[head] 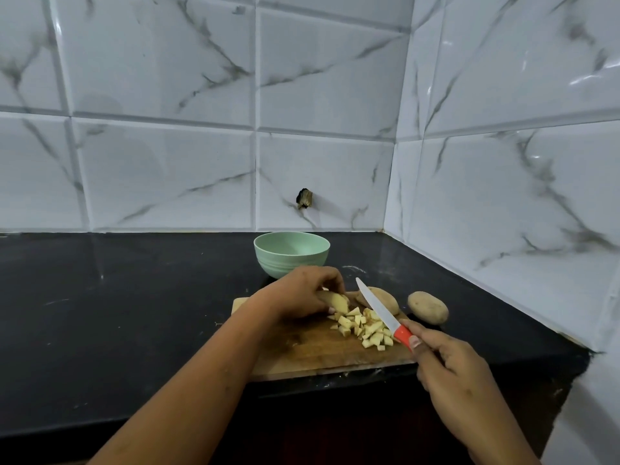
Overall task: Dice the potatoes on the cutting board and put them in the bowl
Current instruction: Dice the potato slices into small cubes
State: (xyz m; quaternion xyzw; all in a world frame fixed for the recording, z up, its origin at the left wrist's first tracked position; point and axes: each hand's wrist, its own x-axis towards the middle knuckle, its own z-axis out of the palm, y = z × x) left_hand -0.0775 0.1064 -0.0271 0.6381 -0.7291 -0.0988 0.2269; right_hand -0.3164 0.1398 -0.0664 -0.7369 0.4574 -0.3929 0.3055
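Left hand (303, 293) grips a potato piece (335, 301) at the cutting board's (302, 350) far edge; diced bits (364, 327) lie between it and the right hand (449, 374), curled round the knife (379, 310)

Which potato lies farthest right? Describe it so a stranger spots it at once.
Start at the black counter in the tiled corner and find the wooden cutting board. Look just past its right end, beyond the knife. That potato is whole, unpeeled and untouched, lying alone nearest the right wall, while its neighbour sits behind the blade.
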